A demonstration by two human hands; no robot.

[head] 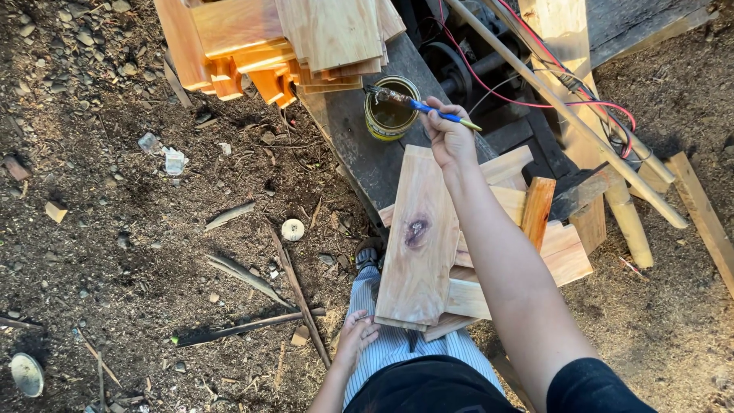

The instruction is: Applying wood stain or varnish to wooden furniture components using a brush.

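Pinching a blue-handled paintbrush (417,105) near its tail end, the right hand (449,138) is closing thumb and fingers round the thin handle while the dark, wet bristles are hanging over the open tin of varnish (391,109). The brush is looking light and stiff, but held this far back the loaded tip is probably swinging easily; a grip nearer the ferrule would likely steady it, though that part may be sticky.

Lower in the head view, the left hand (357,335) is curling its fingers under the near end of the knotted wooden board (418,241), which is lying lengthwise across the striped lap (382,336) and reaching up toward the dark plank bench (359,130). The hand is partly closed on the edge, steadying more than lifting. The board is appearing thin, rigid and fairly light, with a dry, unslippery face; holding it by the edges or the underside seems best, since any coated face would smear.

Beneath it, more cut boards (550,245) are lying stacked just beside the knee. A pile of orange-toned boards (275,46) is sitting at the far end of the bench, touching nothing in hand. Red wires (535,99) are running over machinery behind the tin.
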